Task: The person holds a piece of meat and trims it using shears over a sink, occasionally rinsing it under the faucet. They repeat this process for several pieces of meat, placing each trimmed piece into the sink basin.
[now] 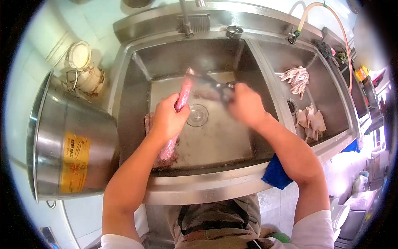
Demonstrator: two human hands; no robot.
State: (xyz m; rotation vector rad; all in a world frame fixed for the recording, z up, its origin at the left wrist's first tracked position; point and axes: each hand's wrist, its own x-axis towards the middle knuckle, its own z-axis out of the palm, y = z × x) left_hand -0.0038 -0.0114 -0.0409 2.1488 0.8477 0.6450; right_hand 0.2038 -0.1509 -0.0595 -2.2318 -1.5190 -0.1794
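Observation:
My left hand (169, 118) is wrapped round a long, pink, tube-shaped piece of raw meat (185, 93), which slants up and away over the left sink basin (215, 141). Its pale tip points toward the basin's back wall, and the lower end shows below my wrist. Dark scissors (217, 86), smeared by motion, are gripped in my right hand (248, 106). Their blades reach left to the meat's tip. More raw reddish meat (148, 122) lies along the basin's left side, partly covered by my left hand and forearm. A round drain (197, 115) shows between my hands.
Pale poultry feet (296, 79) and flat pale meat pieces (311, 122) lie in the right basin. A tall steel pot (99, 145) stands left of the sink. A blue cloth (277, 173) hangs over the front edge. At the back are a faucet (187, 25) and a hose (327, 8).

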